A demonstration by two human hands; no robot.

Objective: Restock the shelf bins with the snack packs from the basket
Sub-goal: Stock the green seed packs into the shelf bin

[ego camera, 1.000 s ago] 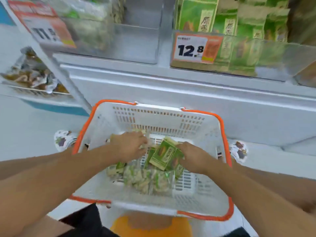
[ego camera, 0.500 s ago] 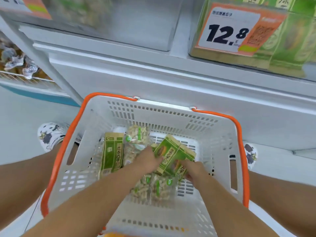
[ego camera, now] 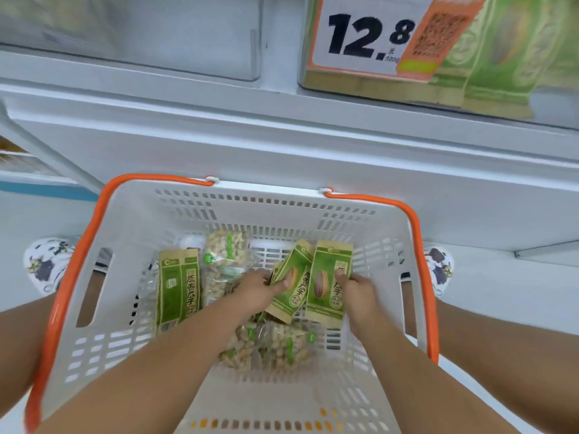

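A white basket (ego camera: 175, 211) with orange handles sits in front of me, holding snack packs. My left hand (ego camera: 258, 288) pinches a tilted green sunflower-seed pack (ego camera: 293, 285) with its thumb on the front. My right hand (ego camera: 357, 288) grips a second green seed pack (ego camera: 327, 286) by its right edge. Both packs are side by side above the basket floor. Another green pack (ego camera: 178, 288) lies at the basket's left. Clear peanut packs (ego camera: 225, 250) lie at the back, and more peanut packs (ego camera: 275, 346) lie under my hands.
Above the basket runs a white shelf ledge (ego camera: 282, 120). A clear bin (ego camera: 501, 57) at the upper right holds green packs behind a 12.8 price tag (ego camera: 366, 36). A clear bin (ego camera: 156, 36) is at the upper left. My patterned shoes (ego camera: 47, 261) flank the basket.
The view has dropped closer to the basket. My right hand has drawn one green pack away from the other, and my left hand has taken the left pack, so each hand now holds one.
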